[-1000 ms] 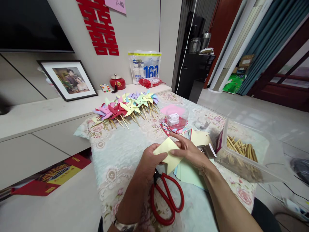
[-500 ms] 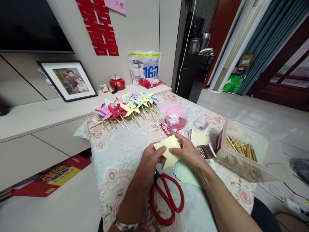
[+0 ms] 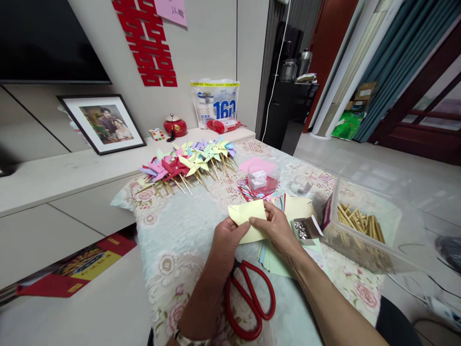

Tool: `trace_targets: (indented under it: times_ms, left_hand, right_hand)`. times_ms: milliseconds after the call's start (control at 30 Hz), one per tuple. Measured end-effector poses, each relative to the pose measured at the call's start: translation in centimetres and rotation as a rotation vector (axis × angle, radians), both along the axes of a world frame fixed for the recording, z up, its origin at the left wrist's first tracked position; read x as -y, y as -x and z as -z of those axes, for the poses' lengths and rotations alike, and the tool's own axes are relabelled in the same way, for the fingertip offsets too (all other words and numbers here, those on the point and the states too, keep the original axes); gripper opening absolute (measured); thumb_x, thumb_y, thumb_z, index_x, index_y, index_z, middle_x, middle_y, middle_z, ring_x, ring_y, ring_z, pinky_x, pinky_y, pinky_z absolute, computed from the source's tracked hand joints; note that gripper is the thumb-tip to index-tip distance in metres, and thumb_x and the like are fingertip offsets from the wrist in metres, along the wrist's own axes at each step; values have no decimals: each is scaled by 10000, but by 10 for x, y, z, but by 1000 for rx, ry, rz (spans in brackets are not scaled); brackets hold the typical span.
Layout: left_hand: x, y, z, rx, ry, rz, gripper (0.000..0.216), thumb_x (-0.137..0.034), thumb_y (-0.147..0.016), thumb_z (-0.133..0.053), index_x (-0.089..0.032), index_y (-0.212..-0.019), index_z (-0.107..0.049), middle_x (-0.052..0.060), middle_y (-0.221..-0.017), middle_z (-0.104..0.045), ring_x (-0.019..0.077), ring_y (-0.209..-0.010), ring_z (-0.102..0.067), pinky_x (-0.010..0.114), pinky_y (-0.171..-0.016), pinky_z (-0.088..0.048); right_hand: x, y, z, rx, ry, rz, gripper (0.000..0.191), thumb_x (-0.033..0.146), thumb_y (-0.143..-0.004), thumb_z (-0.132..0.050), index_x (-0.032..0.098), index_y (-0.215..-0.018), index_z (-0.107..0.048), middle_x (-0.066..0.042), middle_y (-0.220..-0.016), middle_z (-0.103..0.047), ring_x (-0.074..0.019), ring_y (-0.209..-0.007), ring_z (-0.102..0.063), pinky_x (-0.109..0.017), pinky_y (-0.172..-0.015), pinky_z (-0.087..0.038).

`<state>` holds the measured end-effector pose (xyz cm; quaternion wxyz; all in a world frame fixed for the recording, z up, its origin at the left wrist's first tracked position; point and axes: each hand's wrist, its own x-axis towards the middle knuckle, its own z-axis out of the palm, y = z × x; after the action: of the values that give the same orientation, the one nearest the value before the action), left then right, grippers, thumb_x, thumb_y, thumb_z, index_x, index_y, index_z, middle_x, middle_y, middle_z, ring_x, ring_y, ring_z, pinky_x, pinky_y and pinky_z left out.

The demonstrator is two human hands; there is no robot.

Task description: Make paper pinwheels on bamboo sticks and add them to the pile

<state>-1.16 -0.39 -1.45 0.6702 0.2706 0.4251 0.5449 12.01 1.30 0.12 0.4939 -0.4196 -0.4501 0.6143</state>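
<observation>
A pale yellow square of paper (image 3: 248,211) is held up between both hands above the table. My left hand (image 3: 226,240) pinches its lower left side, thumb on the front. My right hand (image 3: 277,225) grips the right side, its thumb lying across the paper's face. Slits show near the upper corners. Red-handled scissors (image 3: 268,288) lie just below, their blades hidden under my left hand and wrist. To the right of my right hand are a small open box of silvery pins (image 3: 301,231) and a stack of coloured paper sheets (image 3: 277,259).
Several finished paper pinwheels (image 3: 194,163) on sticks lie at the back left. A round clear container (image 3: 272,180) with small white boxes stands behind my hands. At right, a clear plastic bin (image 3: 355,250) holds wooden sticks. A floral cloth (image 3: 169,226) covers the table.
The yellow paper has turned from a tilted, diamond-like position to nearly level, facing me. Both hands have shifted their grip along its edges. The scissors stay where they were.
</observation>
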Motion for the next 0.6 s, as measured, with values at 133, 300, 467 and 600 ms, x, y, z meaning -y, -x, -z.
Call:
trace_targets:
  times_ms: [133,300,467,600]
  left_hand:
    - [1,3,-2,-8,0,-13,427,-268,-606,-847,-94,-978,-732,89,-792,-784,235,-704,-729,314,-684,-552]
    - [0,10,-6,14,3,-16,442,-270,-608,-837,-90,-993,-716,99,-823,-786,251,-734,-730,339,-716,-560]
    - [0,16,-13,13,22,-5,443,-323,-602,-825,-135,-985,-706,102,-913,-781,281,-867,-727,323,-717,-556]
    - [0,18,-14,7,42,-25,393,-331,-598,-819,-160,-928,-690,82,-869,-776,258,-807,-723,298,-656,-542]
  right_hand:
    - [0,-2,1,-46,4,-40,449,314,-674,-830,189,-1068,-654,-41,-907,-761,-190,-702,-686,-291,-656,-514]
    - [-5,-14,-1,-41,20,-35,479,303,-661,-838,180,-1099,-691,-14,-794,-728,-172,-700,-665,-312,-710,-509]
    - [-8,-18,0,87,-138,22,540,248,-661,-825,223,-1183,-687,-14,-922,-683,-144,-757,-605,-317,-757,-495]
    - [-6,-19,-1,324,-418,69,446,233,-757,-771,296,-1192,-701,-41,-1084,-644,-191,-949,-579,-336,-819,-478]
